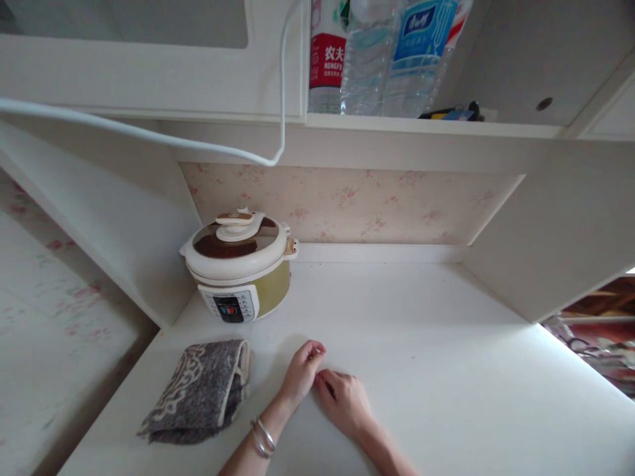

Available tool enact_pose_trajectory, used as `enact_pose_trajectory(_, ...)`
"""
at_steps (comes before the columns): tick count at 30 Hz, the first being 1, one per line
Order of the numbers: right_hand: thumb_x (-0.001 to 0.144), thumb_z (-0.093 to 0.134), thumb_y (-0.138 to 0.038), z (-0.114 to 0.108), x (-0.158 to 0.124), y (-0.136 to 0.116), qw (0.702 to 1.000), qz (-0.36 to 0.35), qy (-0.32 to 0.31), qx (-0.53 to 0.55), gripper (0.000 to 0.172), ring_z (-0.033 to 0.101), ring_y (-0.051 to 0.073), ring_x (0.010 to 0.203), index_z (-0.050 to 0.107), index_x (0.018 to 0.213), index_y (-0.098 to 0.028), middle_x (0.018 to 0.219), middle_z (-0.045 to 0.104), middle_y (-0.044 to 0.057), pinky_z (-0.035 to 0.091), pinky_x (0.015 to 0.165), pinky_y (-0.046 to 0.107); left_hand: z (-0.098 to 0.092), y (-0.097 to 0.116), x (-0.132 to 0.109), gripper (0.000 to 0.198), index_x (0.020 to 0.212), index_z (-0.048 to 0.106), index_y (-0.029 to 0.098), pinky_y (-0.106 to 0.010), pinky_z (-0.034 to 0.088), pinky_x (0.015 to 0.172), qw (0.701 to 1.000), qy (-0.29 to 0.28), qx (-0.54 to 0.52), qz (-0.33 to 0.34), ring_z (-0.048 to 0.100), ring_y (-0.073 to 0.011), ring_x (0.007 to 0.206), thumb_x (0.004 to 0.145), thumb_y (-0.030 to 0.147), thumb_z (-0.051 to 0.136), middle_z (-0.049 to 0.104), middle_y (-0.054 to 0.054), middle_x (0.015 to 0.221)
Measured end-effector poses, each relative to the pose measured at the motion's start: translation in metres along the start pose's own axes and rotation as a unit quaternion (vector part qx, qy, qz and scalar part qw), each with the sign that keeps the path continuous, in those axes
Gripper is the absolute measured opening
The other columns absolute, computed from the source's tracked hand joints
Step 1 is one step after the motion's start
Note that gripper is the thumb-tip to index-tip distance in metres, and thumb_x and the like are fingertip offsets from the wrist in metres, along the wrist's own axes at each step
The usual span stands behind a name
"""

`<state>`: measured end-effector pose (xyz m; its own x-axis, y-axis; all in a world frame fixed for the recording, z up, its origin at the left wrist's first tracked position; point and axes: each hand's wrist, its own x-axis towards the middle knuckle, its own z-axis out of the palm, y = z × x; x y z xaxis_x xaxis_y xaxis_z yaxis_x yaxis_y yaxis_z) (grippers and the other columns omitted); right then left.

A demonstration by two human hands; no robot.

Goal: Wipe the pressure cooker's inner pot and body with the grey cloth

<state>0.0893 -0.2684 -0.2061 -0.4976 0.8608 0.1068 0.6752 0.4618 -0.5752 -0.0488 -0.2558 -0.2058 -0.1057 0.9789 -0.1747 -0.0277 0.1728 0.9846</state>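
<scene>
My left hand (303, 371), with bangles on its wrist, rests on the white counter (421, 344) with its fingers curled in. My right hand (343, 398) lies right beside it, knuckles up, fingers bent and touching the left hand's fingertips. Whether either hand pinches anything is hidden. A folded grey patterned cloth (201, 391) lies on the counter just left of my left hand, a short gap apart. Behind the cloth stands a white and olive electric cooker (238, 264) with its lid on.
A white cable (149, 135) hangs across the upper left. On the shelf above stand several plastic water bottles (391, 56). A wall panel (546, 251) bounds the counter on the right, a slanted panel on the left. Floral wallpaper (347, 201) backs the niche.
</scene>
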Motion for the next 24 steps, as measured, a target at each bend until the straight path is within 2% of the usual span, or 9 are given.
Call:
enact_pose_trajectory(4,0.096,0.038,-0.03,0.001,0.0,0.0012,1.0,-0.004,-0.003,-0.004,0.031,0.058,0.01,0.061,0.06,0.075,-0.022,0.071,0.067,-0.003,0.027,0.057,0.022,0.0012,-0.0029,0.0015,0.017,0.086,0.059,0.018,-0.022,0.032,0.056,1.0,-0.006,-0.007,-0.005,0.039,-0.0102,0.056,0.077,0.032,0.055,0.045,0.005,0.063)
enact_pose_trajectory(13,0.094,0.04,-0.026,-0.005,0.0026,-0.0013,1.0,0.0,-0.017,0.006,0.028,0.058,0.011,0.061,0.061,0.076,-0.022,0.073,0.067,-0.002,0.027,0.057,0.023,0.0006,0.0002,-0.0011,0.017,0.087,0.06,0.018,-0.023,0.036,0.064,0.999,-0.001,0.035,0.019,0.045,-0.0123,0.064,0.08,0.031,0.052,0.052,0.002,0.07)
enact_pose_trajectory(24,0.095,0.04,-0.026,-0.0034,0.0017,0.0009,1.0,-0.003,-0.017,0.002,0.028,0.058,0.011,0.062,0.06,0.076,-0.022,0.073,0.067,-0.001,0.026,0.057,0.023,0.0027,-0.0043,0.0002,0.014,0.087,0.059,0.017,-0.021,0.033,0.058,1.0,-0.005,0.026,0.014,0.041,-0.0106,0.06,0.08,0.028,0.053,0.047,0.004,0.066)
